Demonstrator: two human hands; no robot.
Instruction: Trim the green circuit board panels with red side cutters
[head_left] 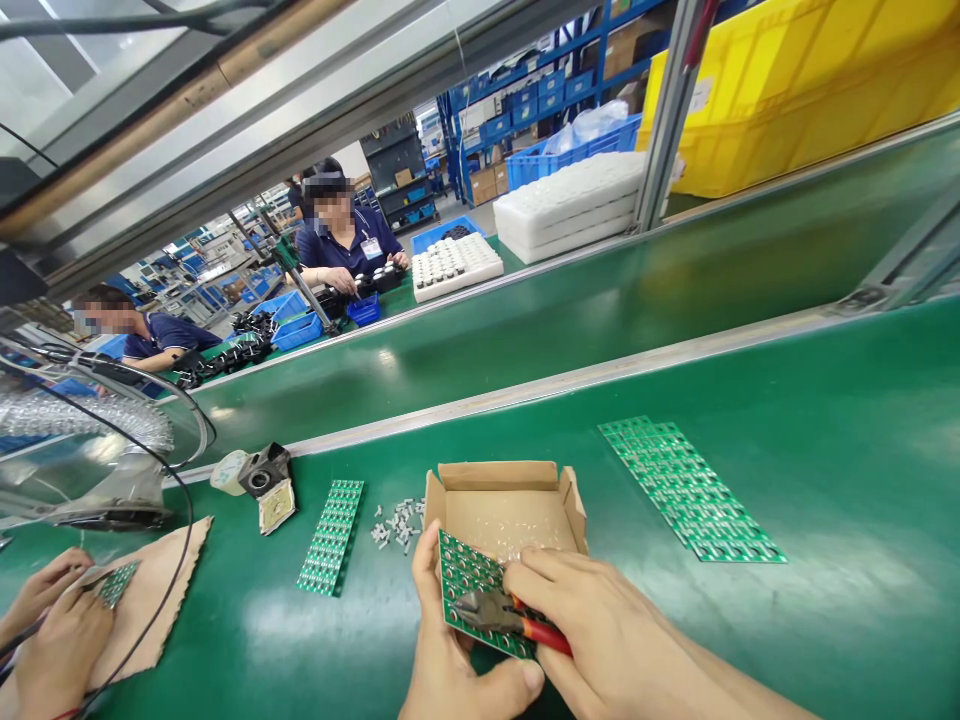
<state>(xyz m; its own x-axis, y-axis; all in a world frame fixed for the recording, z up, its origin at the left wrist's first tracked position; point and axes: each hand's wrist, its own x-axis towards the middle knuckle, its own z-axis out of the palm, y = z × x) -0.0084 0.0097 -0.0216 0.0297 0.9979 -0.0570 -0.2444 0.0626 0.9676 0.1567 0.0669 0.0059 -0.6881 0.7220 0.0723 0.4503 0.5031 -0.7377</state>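
My left hand (442, 650) grips a green circuit board panel (469, 568) by its edge, holding it tilted over the near side of an open cardboard box (495, 478). Red-handled cutting pliers (491, 610) lie across the face of the panel, with my right hand (592, 610) closed round their handles. The plier jaws rest at the panel's components; whether they are pressed together is hard to see. Small clear bits lie scattered in the box. Beside its left wall is a loose pile of small grey parts (397, 523).
One circuit panel (330, 537) lies left of the grey parts, and overlapping panels (690, 490) lie right. A tape dispenser (271, 485) stands near the metal rail. At far left, a co-worker's hands (64, 620) work on a small board over cardboard (161, 590). Other people sit across the line.
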